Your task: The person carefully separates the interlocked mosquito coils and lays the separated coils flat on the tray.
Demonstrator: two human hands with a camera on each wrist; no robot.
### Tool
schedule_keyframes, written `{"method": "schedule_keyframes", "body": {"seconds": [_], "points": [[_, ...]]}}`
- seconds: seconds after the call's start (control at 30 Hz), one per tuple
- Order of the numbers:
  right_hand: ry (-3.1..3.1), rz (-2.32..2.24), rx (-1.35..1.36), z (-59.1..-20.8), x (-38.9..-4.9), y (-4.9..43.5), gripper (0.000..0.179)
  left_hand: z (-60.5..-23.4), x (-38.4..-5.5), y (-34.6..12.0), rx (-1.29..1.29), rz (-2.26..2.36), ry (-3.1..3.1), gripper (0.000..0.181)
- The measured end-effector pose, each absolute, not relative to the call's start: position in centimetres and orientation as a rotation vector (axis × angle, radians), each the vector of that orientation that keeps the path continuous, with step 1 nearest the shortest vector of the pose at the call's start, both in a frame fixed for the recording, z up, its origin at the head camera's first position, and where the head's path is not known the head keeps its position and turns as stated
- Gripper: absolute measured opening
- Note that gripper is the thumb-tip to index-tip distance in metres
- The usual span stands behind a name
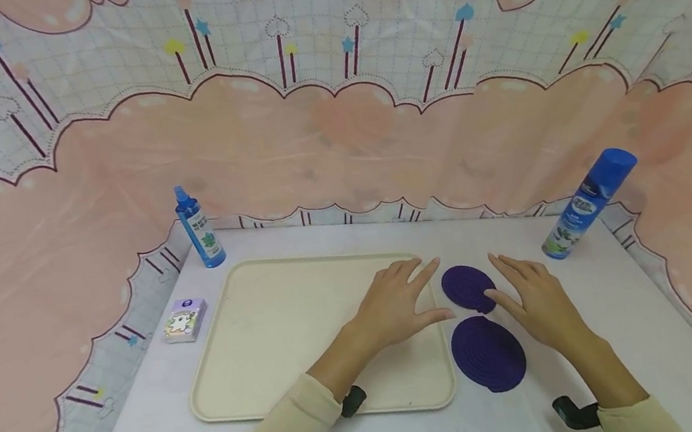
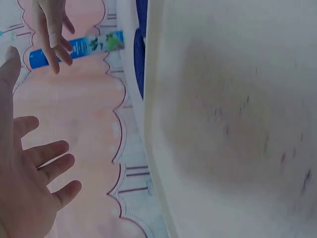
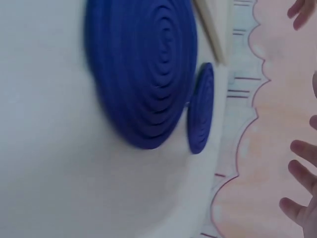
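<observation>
Two round dark blue coasters with spiral ridges lie flat on the table, the far coaster [image 1: 463, 285] just beyond the near coaster [image 1: 489, 357]. My left hand [image 1: 396, 305] hovers over the right edge of a cream tray [image 1: 283, 339], fingers spread and holding nothing. On the other side of the coasters is my right hand [image 1: 541, 304], also spread and holding nothing. Its thumb tip overlaps the far coaster's edge in the head view; whether they touch I cannot tell. The right wrist view shows the near coaster [image 3: 143, 64] large and flat, with the right hand's fingers [image 3: 302, 173] apart from it.
A blue spray bottle [image 1: 200, 230] stands behind the tray's left corner, with a small lilac box [image 1: 185, 321] nearer on the left. At the right back stands a blue aerosol can [image 1: 587, 204]. A patterned cloth [image 1: 325, 153] hangs behind the white table [image 1: 615, 298].
</observation>
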State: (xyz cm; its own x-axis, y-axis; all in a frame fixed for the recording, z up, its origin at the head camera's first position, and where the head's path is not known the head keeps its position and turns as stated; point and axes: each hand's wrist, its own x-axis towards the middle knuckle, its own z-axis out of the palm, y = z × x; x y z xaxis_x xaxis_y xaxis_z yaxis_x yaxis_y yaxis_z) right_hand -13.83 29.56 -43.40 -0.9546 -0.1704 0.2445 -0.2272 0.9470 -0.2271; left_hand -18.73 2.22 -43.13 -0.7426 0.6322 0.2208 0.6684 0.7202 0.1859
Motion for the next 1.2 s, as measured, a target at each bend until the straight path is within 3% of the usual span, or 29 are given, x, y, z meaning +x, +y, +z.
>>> {"method": "schedule_keyframes", "body": {"seconds": [0.5,0.83,1.2], "points": [[-2.973,0.439,0.258,-46.6,-10.6,31.3,0.058,-45.6,-16.0,6.1,-1.227,-0.495,-2.838,0.081],[-3.100,0.525,0.194,-48.2,-8.3,31.3,0.077,-47.7,-14.9,7.9,-1.221,-0.530,-2.975,0.082],[-3.002,0.637,0.281,-48.8,-7.9,31.6,0.079,-48.6,-15.3,9.1,-1.121,-0.556,-2.995,0.069]]}}
